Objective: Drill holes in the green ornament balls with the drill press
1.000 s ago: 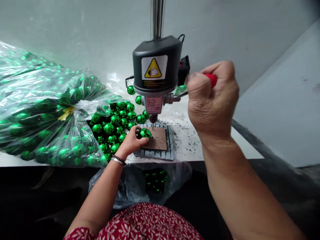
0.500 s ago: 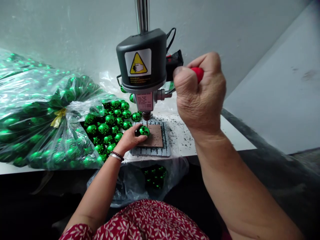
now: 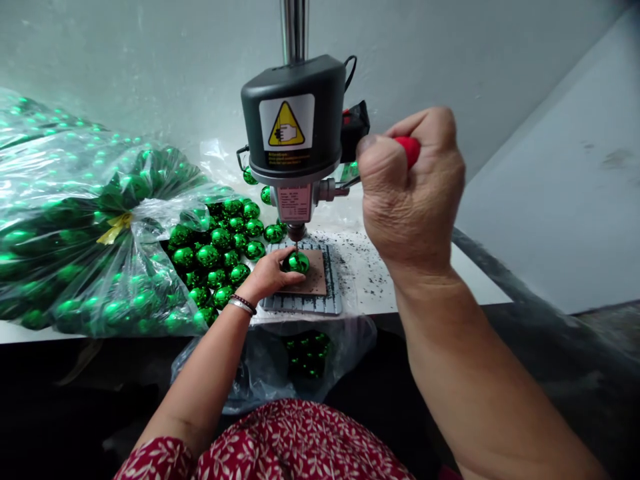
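My left hand [image 3: 267,275] grips a shiny green ball [image 3: 299,263] between thumb and fingers, over a brown board [image 3: 316,283] on the slotted grey base plate [image 3: 300,305]. Directly above the ball is the thin bit [image 3: 297,246] of a drill press [image 3: 293,123]; its tip is at the top of the ball, and whether it has gone in cannot be made out. My right hand [image 3: 413,187] is closed around the red-tipped handle [image 3: 409,151] at the right of the drill head.
Many loose green balls [image 3: 221,238] lie left of the base plate, beside a large clear bag [image 3: 100,293] of them tied with yellow. Dark shavings [image 3: 367,267] litter the white table [image 3: 470,273]. Below the front edge hangs another plastic bag [image 3: 260,363] with green balls.
My left hand has moved a little to the right with the ball, bringing it under the bit. My right hand still holds the handle; the drill head appears slightly further right in view.
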`<act>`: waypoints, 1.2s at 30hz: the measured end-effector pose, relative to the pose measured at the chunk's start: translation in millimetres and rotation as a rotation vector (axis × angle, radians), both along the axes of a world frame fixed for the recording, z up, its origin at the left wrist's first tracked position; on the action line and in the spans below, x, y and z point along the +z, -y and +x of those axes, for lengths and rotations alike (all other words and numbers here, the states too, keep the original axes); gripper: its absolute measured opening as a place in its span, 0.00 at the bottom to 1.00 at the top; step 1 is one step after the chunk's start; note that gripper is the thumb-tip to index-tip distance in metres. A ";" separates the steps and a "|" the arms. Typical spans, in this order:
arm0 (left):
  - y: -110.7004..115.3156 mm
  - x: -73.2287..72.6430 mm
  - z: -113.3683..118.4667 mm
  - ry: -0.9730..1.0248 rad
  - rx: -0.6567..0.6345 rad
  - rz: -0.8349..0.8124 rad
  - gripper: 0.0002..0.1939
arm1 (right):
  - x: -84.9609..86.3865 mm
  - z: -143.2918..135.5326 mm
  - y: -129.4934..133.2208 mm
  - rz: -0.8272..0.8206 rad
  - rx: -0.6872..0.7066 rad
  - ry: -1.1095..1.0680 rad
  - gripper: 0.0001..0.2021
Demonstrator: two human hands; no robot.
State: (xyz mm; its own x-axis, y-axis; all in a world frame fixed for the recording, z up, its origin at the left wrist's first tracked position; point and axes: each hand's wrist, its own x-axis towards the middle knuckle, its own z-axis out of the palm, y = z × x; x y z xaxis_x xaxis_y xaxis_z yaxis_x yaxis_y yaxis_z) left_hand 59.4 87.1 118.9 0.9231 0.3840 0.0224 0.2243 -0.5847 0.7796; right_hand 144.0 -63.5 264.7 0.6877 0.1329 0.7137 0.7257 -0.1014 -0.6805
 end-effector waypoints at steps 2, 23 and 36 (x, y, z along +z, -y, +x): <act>-0.2 -3.2 0.9 -0.002 0.012 -0.065 0.36 | -0.8 -0.8 0.3 -0.014 -0.008 0.011 0.09; -0.6 -13.5 0.8 0.046 0.038 -0.130 0.35 | -28.9 -13.4 10.7 -0.027 -0.131 0.144 0.09; -0.7 -18.5 0.9 0.054 0.051 -0.095 0.33 | -43.2 -18.0 6.0 -0.004 -0.244 0.167 0.09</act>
State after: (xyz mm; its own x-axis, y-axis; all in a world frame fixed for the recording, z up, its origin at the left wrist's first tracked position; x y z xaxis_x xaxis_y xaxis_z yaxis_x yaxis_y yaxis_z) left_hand 60.3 87.8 100.4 0.9007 0.4332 0.0328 0.2084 -0.4969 0.8424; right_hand 126.0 -69.5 221.5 0.5731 -0.0189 0.8193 0.7814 -0.2887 -0.5533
